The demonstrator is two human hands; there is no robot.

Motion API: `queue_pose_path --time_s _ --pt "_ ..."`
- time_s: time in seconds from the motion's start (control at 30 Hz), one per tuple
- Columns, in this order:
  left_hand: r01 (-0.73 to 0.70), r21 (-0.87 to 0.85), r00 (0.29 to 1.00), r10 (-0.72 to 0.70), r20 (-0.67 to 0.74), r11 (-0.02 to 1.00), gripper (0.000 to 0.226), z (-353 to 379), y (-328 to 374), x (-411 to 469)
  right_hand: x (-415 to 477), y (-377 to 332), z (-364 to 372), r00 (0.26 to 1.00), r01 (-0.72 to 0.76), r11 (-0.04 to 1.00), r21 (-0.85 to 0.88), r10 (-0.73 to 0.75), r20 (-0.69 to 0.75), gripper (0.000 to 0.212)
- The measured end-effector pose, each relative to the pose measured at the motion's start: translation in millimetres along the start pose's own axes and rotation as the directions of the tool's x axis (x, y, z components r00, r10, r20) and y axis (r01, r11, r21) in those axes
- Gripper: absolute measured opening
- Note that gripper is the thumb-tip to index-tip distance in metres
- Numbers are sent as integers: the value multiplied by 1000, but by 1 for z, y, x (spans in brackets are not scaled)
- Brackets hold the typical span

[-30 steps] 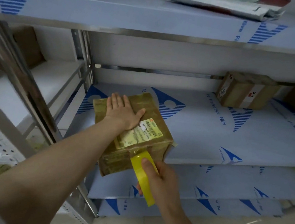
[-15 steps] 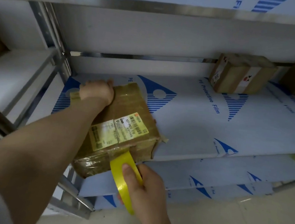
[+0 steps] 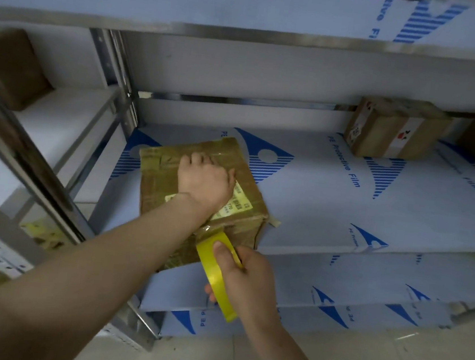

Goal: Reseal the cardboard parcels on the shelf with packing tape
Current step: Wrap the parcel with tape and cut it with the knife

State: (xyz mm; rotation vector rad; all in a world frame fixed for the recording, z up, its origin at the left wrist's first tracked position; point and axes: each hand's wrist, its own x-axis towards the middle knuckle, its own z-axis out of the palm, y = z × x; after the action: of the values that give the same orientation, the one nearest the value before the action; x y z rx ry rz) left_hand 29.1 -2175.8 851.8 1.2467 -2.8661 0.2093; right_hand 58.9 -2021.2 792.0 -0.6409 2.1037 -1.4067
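Parcel (image 3: 157, 184) at front edge of shelf (image 3: 316, 206). Left hand (image 3: 205, 182), fingers curled, bears down on top. Right hand (image 3: 248, 281) grips yellow tape roll (image 3: 214, 278) against near face. Best: pull strip taut, press flat along seam.

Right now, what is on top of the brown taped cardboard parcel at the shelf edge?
The left hand presses on top of the brown taped cardboard parcel, over glossy tape strips and a white-and-yellow shipping label. The hand and wrist hide the label's middle.
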Motion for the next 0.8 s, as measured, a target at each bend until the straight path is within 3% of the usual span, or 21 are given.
queue_pose_path --time_s 0.1,0.17,0.37,0.5,0.6,0.67,0.8 --pt "18 -166 977 17 212 986 94 8 3 -16 -2 -2 0 1000 3 1000 14 -3 3 60" --pt "5 -215 962 55 269 977 101 9 0 -19 -2 -3 0 1000 2 1000 17 -2 -5 62" --pt "-44 -167 985 71 158 985 97 4 -2 -17 -3 -6 -4 1000 -6 1000 -20 6 -3 58" --pt "-34 -60 993 27 -111 998 54 -1 -36 17 -7 -5 -5 1000 -10 1000 -12 10 24 55" --pt "90 -66 996 -90 6 994 69 13 -62 52 -4 -7 -8 999 -6 1000 -25 7 39 54" --pt "72 -112 991 -58 119 991 70 16 -64 66 -1 -5 -7 1000 -8 1000 -30 9 30 61" --pt "70 -204 994 -51 97 977 60 14 -64 79 -1 -2 -2 1000 -28 999 -21 28 13 70"
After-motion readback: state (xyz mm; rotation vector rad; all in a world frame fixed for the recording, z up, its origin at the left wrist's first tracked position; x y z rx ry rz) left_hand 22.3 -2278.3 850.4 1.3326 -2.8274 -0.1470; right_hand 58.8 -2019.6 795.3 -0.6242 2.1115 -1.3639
